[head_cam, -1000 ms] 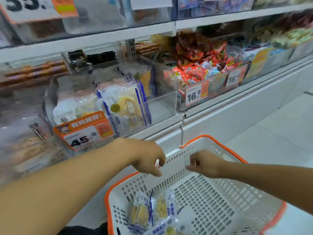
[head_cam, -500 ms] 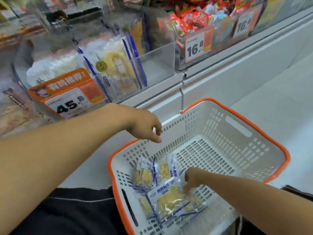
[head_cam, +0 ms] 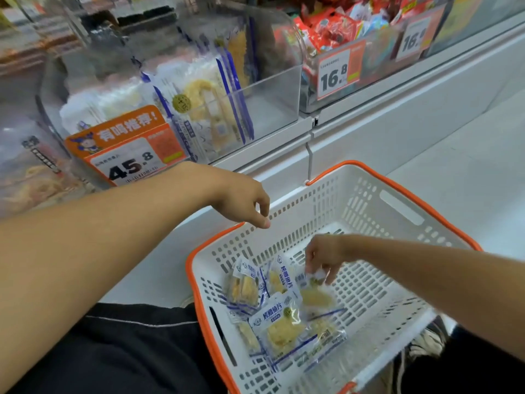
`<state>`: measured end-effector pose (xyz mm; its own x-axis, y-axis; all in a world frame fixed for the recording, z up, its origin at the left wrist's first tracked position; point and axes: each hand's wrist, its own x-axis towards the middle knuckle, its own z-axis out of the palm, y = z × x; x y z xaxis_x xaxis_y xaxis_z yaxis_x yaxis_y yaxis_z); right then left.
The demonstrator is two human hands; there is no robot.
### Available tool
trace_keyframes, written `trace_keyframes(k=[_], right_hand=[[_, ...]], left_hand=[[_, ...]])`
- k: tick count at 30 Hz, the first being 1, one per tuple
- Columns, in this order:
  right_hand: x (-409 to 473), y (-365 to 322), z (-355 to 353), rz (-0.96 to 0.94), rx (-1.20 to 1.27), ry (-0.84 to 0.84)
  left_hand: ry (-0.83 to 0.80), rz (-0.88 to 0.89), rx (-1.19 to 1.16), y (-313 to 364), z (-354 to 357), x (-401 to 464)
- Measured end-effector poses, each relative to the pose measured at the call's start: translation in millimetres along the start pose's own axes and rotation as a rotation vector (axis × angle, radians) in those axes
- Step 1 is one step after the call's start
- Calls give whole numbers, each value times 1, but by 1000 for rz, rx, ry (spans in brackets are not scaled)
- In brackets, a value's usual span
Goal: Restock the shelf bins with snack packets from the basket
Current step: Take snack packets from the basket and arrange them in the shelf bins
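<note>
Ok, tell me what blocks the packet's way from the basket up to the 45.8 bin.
Nothing visible does. The right hand pinches a clear blue-trimmed snack packet in the white orange-rimmed basket; the clear plastic bin above has bare space beside its packets.

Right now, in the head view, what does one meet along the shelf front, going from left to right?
45.8 price tag → clear bin of blue-striped packets → first 16.8 price tag → bin of red snack packets → second 16.8 price tag.

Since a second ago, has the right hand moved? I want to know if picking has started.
Yes. The right hand went from the basket's far rim down to its floor, and now pinches a snack packet there.
</note>
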<state>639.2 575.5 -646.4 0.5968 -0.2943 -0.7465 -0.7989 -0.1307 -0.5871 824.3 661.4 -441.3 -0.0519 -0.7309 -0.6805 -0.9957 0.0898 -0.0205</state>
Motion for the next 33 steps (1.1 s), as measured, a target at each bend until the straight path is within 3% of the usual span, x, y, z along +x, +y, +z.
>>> trace_keyframes(k=[3,5,9,11,13,16,19,21,23,26,33], right_hand=[[-56,-57,-70,-131,-107,-74],[-106,-102,-112,-243,-128,-90],[-188,-172,-159,-565,-47,72],[-210,-193,-172,-671,-2,122],[-224,-210,-182,-670,-117,171],[-238,-242,-184,-701,-332,393],[-251,-272,-186,-767,-603,840],[-250,-287,-189,-697,-926,1075],[-239,-295,-183,-533,-1079,1113],[-205,-298,-173,-440,-1201,1093],[-180,-324,-182,-569,-1072,1168]], left_hand=[[74,-19,-120,-7,-1,2],[143,5,-346,-8,-5,-3],[363,226,-943,-3,-26,-26],[569,253,-1186,4,-41,-41],[862,200,-1320,6,-53,-50],[1258,111,-1280,-3,-62,-59],[1583,-164,-780,-28,-61,-69],[1542,-374,-328,-47,-57,-74],[1316,-496,-57,-57,-53,-73],[1048,-581,35,-60,-48,-67],[1027,-576,69,-52,-49,-74]])
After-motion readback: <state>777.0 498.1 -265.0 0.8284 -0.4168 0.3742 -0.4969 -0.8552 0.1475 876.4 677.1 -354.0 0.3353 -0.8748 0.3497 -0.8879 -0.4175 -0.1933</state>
